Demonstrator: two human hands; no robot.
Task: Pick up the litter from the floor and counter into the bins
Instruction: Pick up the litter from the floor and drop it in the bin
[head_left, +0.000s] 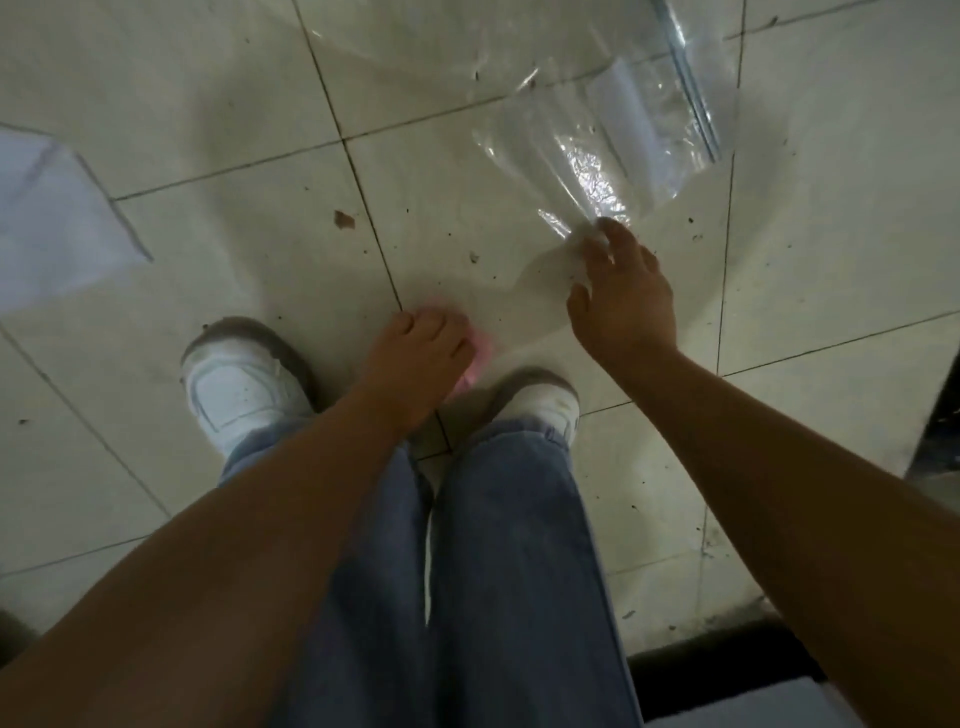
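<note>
A clear plastic zip bag (613, 150) lies crumpled on the white tiled floor at the upper right. My right hand (623, 296) reaches down over its near corner, fingers spread and touching the plastic film. My left hand (421, 353) is lower, between my shoes, with its fingers closed around a pink piece of litter (480, 353) that mostly hides under the hand. A white sheet of paper (52, 213) lies flat on the floor at the far left.
My two white shoes (239, 384) and blue jeans fill the lower middle. Small brown crumbs (344, 219) dot the tiles. A dark edge of furniture (727, 654) runs along the lower right, with a dark gap (940, 421) at the right border.
</note>
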